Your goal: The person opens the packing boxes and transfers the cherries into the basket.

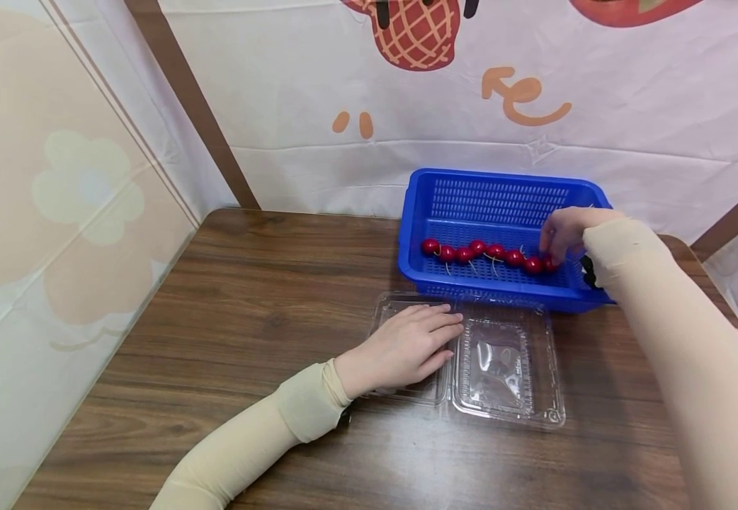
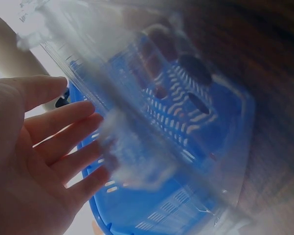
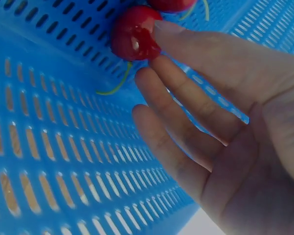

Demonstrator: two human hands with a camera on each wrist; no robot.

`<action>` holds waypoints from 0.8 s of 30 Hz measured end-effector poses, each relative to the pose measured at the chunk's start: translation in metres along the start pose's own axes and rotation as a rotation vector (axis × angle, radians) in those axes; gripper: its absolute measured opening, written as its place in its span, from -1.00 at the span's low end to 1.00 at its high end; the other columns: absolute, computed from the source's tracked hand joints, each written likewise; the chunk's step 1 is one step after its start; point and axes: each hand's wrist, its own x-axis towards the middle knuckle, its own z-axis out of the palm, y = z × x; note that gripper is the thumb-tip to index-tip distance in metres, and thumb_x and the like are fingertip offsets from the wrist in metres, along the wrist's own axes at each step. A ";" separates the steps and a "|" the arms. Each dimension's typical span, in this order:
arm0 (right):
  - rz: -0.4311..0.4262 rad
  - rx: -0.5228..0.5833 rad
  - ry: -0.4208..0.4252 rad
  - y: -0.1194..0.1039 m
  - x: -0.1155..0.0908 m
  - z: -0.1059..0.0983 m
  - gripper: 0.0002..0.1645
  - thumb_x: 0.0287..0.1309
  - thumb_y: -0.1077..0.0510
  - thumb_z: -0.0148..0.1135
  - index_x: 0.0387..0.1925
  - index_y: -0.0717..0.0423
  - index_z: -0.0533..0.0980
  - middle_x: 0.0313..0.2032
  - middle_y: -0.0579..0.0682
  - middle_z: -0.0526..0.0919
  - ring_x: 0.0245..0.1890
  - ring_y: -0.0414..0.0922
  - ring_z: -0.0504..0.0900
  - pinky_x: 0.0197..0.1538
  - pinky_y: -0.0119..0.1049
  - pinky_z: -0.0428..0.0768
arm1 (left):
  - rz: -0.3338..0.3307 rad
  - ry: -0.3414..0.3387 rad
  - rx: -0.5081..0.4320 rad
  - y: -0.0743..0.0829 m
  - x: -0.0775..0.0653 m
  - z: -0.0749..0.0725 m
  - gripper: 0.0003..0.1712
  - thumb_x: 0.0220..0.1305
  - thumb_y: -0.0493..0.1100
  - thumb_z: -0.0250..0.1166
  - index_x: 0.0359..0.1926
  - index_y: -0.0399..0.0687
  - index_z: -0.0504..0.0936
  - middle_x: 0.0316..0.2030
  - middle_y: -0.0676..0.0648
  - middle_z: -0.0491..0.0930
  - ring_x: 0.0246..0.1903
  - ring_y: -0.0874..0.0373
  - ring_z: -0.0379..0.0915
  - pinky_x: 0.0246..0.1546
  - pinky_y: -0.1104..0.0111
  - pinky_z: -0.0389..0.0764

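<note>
My right hand reaches down into a blue plastic basket at its right end. In the right wrist view, the thumb and index finger pinch a shiny red cherry with a green stem, while the other fingers extend beside it. A wavy row of cherries runs leftward along the basket floor. My left hand lies with fingers extended over the left half of a clear plastic clamshell box, spread open in front of the basket. Through the clear plastic, the left wrist view shows the blue basket.
Under everything is a brown wood-grain table. A white printed cloth hangs directly behind the basket, and another patterned cloth stands along the left edge. The basket walls rise around the cherries.
</note>
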 end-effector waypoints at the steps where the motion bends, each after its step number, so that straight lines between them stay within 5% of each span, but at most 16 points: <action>1: -0.007 -0.007 0.003 0.000 0.000 -0.001 -0.51 -0.18 0.31 0.35 -0.09 0.36 0.51 -0.24 0.12 0.59 -0.34 -0.10 0.54 -0.23 -0.16 0.63 | 0.000 0.001 0.000 0.000 0.000 0.000 -0.52 0.37 0.04 0.06 0.21 -0.04 0.50 0.24 0.00 0.46 0.31 0.08 0.27 0.35 0.25 0.25; 11: -0.032 -0.078 0.046 -0.009 -0.010 -0.013 -0.68 0.09 0.20 0.24 -0.13 0.32 0.56 -0.24 0.15 0.67 -0.26 -0.06 0.63 -0.15 -0.08 0.66 | 0.016 0.060 -0.026 -0.004 -0.001 0.000 -0.57 0.36 0.00 0.08 0.16 -0.05 0.54 0.20 -0.01 0.50 0.27 0.07 0.33 0.33 0.27 0.27; 16: -0.086 -0.194 0.150 -0.015 -0.024 -0.017 -0.62 0.20 0.00 0.18 -0.19 0.28 0.59 -0.36 0.10 0.70 -0.37 -0.08 0.65 -0.29 -0.17 0.66 | 0.037 0.291 -0.032 -0.010 -0.002 -0.008 -0.69 0.30 -0.09 0.15 -0.02 -0.06 0.67 0.05 -0.01 0.62 0.11 0.11 0.50 0.23 0.31 0.41; 20: -0.146 -0.248 0.274 -0.017 -0.039 -0.021 -0.60 0.24 -0.04 0.15 -0.23 0.25 0.61 -0.44 0.02 0.70 -0.42 -0.08 0.66 -0.31 -0.14 0.63 | -0.011 0.500 -0.015 -0.020 -0.004 -0.018 -0.76 0.25 -0.14 0.20 -0.15 -0.09 0.71 -0.10 -0.01 0.68 -0.04 0.14 0.59 0.06 0.36 0.55; 24: -0.198 -0.260 0.446 -0.018 -0.058 -0.019 -0.67 0.22 -0.02 0.19 -0.23 0.18 0.63 -0.42 -0.01 0.71 -0.40 -0.09 0.65 -0.21 -0.06 0.59 | -0.107 0.584 -0.004 -0.034 -0.011 -0.026 -0.78 0.24 -0.16 0.18 -0.20 -0.12 0.71 -0.15 -0.04 0.70 -0.10 0.12 0.60 -0.06 0.34 0.60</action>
